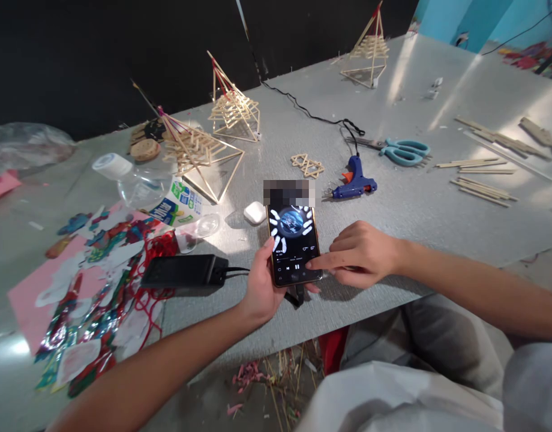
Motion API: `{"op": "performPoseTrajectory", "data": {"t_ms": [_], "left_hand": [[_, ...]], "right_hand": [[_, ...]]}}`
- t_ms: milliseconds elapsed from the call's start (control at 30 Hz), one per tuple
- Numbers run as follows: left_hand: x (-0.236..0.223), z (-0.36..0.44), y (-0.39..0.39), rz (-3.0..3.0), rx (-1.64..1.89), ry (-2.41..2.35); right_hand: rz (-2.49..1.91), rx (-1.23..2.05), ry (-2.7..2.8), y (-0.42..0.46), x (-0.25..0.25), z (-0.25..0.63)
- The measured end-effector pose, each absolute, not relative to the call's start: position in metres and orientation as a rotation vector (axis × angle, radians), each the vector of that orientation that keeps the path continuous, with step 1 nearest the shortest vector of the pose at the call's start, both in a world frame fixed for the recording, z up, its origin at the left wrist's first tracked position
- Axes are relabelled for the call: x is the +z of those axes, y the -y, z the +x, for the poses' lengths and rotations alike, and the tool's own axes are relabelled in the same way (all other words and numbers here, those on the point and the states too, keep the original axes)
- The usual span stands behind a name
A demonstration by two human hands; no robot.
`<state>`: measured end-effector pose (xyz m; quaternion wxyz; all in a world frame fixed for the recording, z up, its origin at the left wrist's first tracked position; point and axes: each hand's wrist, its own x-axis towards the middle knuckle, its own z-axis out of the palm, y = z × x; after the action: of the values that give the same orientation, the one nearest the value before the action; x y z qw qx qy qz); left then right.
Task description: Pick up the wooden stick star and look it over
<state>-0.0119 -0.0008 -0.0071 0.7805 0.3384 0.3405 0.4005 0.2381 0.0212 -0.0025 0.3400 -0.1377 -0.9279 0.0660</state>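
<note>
My left hand is closed around the lower left of a smartphone, whose lit screen shows a music player. A cable plugged into the phone's bottom edge hangs below it. My right hand has its index finger stretched onto the lower right of the screen, the other fingers curled and nothing held. Left of the phone lie a black power bank with a cable running towards my left hand, and a white earbud case. A blue hot glue gun rests beyond my right hand.
Stick pyramid frames stand along the back. Scissors and loose wooden sticks lie right, near a small stick lattice. A clear bottle lies left by shiny wrappers, pink paper and red yarn.
</note>
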Motion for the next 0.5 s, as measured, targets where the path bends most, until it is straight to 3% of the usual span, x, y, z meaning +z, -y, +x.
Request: {"op": "performPoseTrajectory", "data": {"t_ms": [500], "left_hand": [[-0.0079, -0.0115, 0.0012, 0.722, 0.883, -0.734]], "right_hand": [[-0.363, 0.160, 2.405, -0.0212, -0.0027, 0.2377]]}}
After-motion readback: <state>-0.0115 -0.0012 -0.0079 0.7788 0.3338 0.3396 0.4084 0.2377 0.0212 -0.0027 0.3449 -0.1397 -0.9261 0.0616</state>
